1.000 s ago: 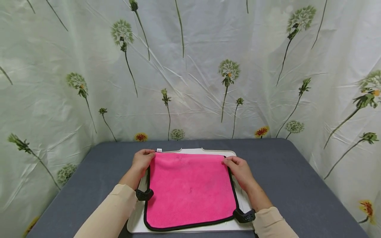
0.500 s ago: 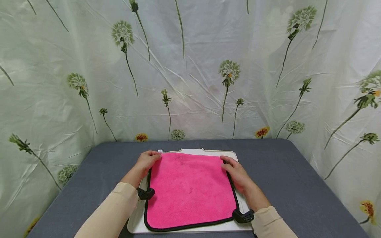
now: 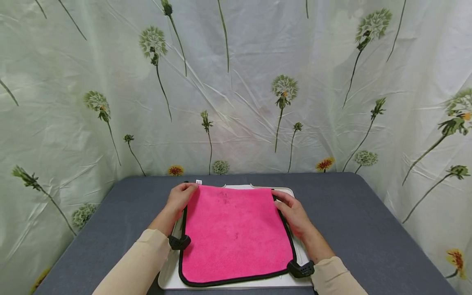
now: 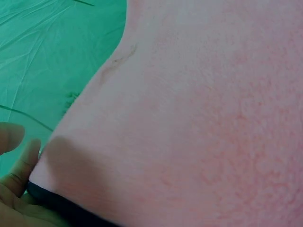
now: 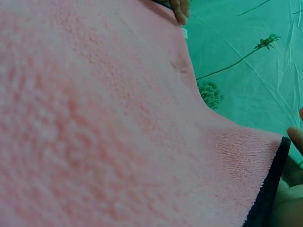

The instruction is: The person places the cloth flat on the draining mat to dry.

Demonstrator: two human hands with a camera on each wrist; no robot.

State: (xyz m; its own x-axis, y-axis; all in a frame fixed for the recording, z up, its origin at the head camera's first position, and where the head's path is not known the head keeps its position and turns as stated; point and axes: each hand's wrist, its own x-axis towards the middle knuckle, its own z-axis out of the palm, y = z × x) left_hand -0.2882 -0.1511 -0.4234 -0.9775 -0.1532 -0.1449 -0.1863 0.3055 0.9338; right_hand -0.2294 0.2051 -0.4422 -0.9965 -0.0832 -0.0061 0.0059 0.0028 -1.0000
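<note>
A bright pink cloth [image 3: 236, 233] with black edging lies over a white board [image 3: 167, 274]; its far edge is raised a little and sags between the hands. My left hand [image 3: 178, 200] pinches the far left corner, beside a small white tag [image 3: 198, 182]. At the far right corner, my right hand [image 3: 295, 213] holds the black-edged side between thumb and fingers. In the left wrist view the cloth [image 4: 180, 123] fills most of the picture, with fingers [image 4: 19, 172] at its corner. The right wrist view shows the black edging [image 5: 272, 184] against the right hand [image 5: 291, 189].
The board rests on a table with a dark grey cover [image 3: 354, 229]. A white curtain [image 3: 236, 90] printed with dandelions hangs behind the table and along both sides. Each wrist wears a black band [image 3: 179, 242].
The far edge of the pink cloth has risen slightly. The left hand has shifted a bit to the right along that edge, and the right hand slightly to the left.
</note>
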